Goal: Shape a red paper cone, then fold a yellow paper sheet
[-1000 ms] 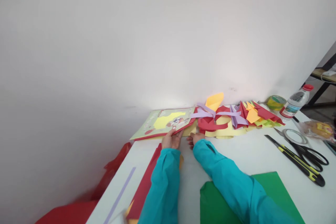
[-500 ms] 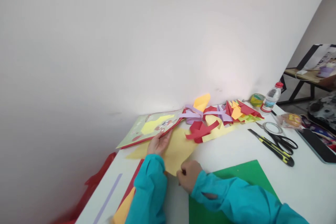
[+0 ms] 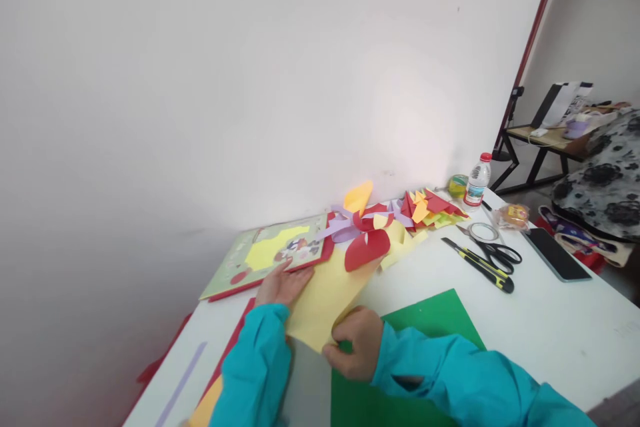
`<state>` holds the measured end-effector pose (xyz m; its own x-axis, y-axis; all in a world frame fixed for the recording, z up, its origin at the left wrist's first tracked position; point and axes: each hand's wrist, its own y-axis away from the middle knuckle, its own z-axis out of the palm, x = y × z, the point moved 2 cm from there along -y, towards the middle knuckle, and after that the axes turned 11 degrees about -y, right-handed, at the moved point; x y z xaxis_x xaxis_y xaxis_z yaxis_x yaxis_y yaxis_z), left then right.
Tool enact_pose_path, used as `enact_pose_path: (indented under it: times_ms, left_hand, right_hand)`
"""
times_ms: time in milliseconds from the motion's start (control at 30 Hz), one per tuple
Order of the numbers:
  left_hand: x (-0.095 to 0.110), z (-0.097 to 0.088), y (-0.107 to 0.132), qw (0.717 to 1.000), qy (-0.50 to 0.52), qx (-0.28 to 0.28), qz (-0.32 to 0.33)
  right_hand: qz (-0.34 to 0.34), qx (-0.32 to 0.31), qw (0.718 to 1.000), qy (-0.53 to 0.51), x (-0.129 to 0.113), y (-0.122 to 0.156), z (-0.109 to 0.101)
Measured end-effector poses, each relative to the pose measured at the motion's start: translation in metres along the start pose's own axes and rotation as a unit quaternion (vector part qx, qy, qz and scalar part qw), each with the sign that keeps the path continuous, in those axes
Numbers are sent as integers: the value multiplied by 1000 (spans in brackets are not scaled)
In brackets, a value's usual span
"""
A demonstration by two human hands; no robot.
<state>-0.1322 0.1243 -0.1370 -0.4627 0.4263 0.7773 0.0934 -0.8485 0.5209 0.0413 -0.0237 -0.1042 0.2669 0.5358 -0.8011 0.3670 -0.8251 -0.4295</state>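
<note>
Left hand (image 3: 283, 283): laid flat with fingers out, gripping nothing, pressing the far side of the yellow sheet (image 3: 325, 297), just beside the picture book (image 3: 270, 253).
Right hand (image 3: 353, 343): curled closed, pinching the sheet's near corner.
Yellow sheet: toward the worktop's (image 3: 550, 327) left edge, its near corner lifted over the green sheet (image 3: 430, 320).
Red curl (image 3: 367, 248): resting on the sheet's far end.
Far edge: folded paper scraps (image 3: 430, 208), bottle (image 3: 477, 180).
Right side: scissors (image 3: 493, 252), knife (image 3: 480, 265).

bright, even light | wall glare centre-right | soft focus | edges distorted
</note>
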Motion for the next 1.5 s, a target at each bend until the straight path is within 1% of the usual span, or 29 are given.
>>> enact_pose_path:
  times_ms: [67,133,200,233,267,333,400,467,500,533,600,667,733,800,867,900,1000,1067,1100,1167,1233,1367,1500]
  left_hand:
    - [-7,-3,16,998,-59,31,-1]
    - [-11,-6,36,992,-107,55,26]
    - [-14,-2,58,984,-161,44,69]
    - [-16,5,68,962,-251,6,108]
    - [-19,13,78,937,-321,-38,128]
    - [-28,32,94,893,-420,-54,155]
    - [-43,56,103,841,-506,-64,179]
    - [-61,81,108,779,-573,-88,238]
    - [-71,92,110,743,-600,-97,279]
    - [-80,102,112,700,-624,-111,328]
    - [-100,115,113,675,-634,-128,355]
    - [-117,122,114,662,-637,-146,367]
    - [-129,124,113,655,-637,-162,374]
    - [-134,123,109,650,-632,-191,375]
    - [-130,119,104,644,-624,-233,377]
    - [-123,115,102,639,-619,-250,381]
    - [-91,102,90,615,-614,-284,406]
    - [-67,92,78,596,-618,-298,418]
    - [-55,88,69,589,-621,-301,421]
    - [-38,82,48,577,-632,-301,421]
    - [-27,78,24,567,-645,-307,411]
    - [-17,74,-20,555,-674,-297,386]
    - [-7,73,-45,540,-710,-282,354]
  right_hand:
    - [-2,31,999,-19,-12,10,-5]
    - [19,60,997,-39,-25,25,-12]
    - [62,92,993,-38,-34,45,-22]
    - [82,99,991,-33,-36,56,-28]
    - [103,101,989,-27,-36,67,-33]
    - [134,104,985,-15,-32,89,-43]
    - [191,89,977,-12,-22,108,-51]
    - [249,77,965,-14,-13,122,-58]
    - [272,76,959,-15,-9,128,-61]
    - [290,76,954,-15,-7,132,-64]
    - [312,80,947,-13,-5,139,-70]
    - [331,77,941,-11,-3,145,-74]
    - [352,69,934,-8,-1,153,-79]
    - [364,64,929,-5,4,162,-85]
    - [366,57,929,4,10,171,-94]
    - [367,51,929,14,13,175,-100]
    - [384,32,921,58,20,185,-122]
    - [382,47,919,89,22,185,-140]
    - [379,71,917,105,22,183,-148]
    - [356,107,920,123,23,174,-162]
    - [329,125,927,126,25,160,-169]
    - [295,124,937,141,36,127,-174]
    - [275,104,941,164,55,96,-176]
